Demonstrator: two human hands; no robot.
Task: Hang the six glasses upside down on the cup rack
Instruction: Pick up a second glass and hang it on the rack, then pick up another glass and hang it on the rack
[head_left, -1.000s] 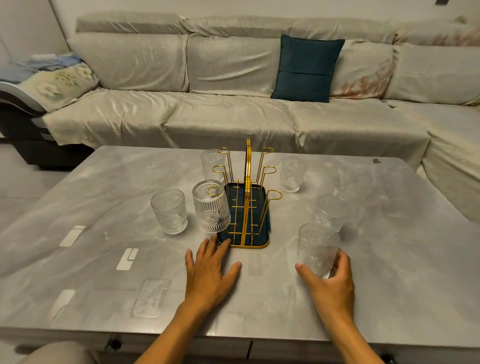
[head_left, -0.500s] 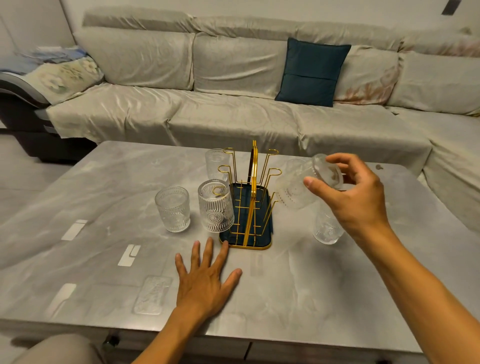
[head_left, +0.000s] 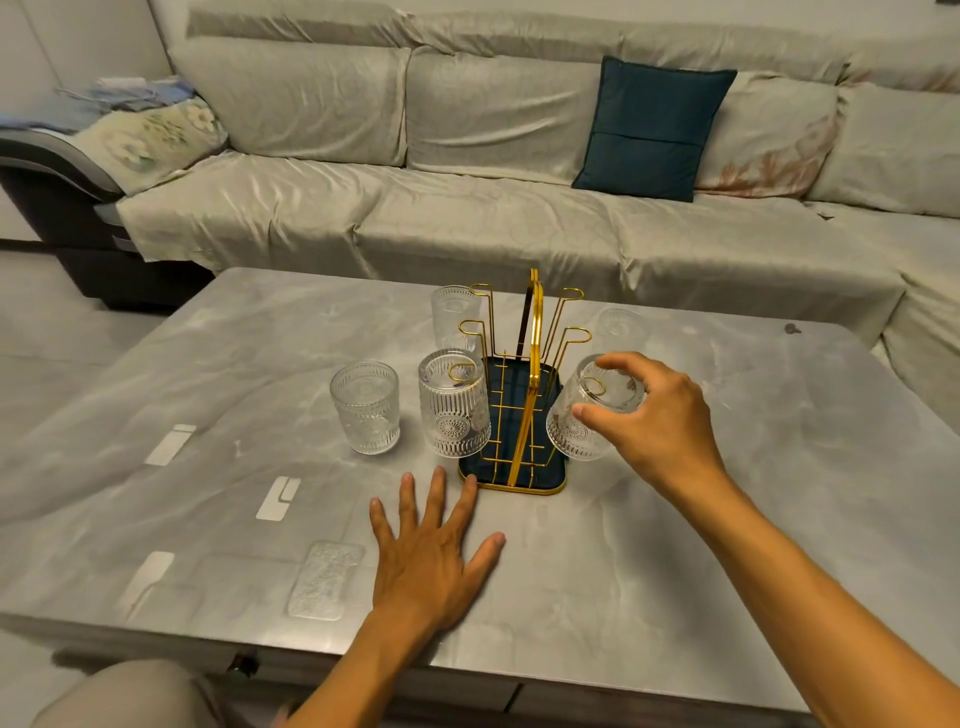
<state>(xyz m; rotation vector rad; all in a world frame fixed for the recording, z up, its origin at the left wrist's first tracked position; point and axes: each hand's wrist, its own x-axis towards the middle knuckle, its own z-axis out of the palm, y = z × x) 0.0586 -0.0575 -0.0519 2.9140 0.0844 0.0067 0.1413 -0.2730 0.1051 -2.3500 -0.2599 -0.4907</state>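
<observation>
A gold wire cup rack (head_left: 534, 322) on a dark tray stands mid-table. One ribbed glass (head_left: 453, 410) hangs upside down on its front-left peg. My right hand (head_left: 657, 423) grips a second inverted glass (head_left: 574, 428) by its base, with the front-right peg inside it. An upright glass (head_left: 365, 408) stands left of the rack. Another glass (head_left: 453, 318) stands behind the rack's left side, and one more (head_left: 618, 328) at the back right. My left hand (head_left: 431, 551) lies flat and spread on the table, just in front of the tray.
The grey marble-look table (head_left: 701, 545) has its near edge close to me. A beige sofa (head_left: 467, 208) with a dark teal cushion (head_left: 649, 130) runs behind and to the right of the table. My knee (head_left: 130, 696) shows at bottom left.
My right hand lifted a glass from the table's right side, turned it upside down and lowered it over the front-right peg. The left hand stayed flat on the table.
</observation>
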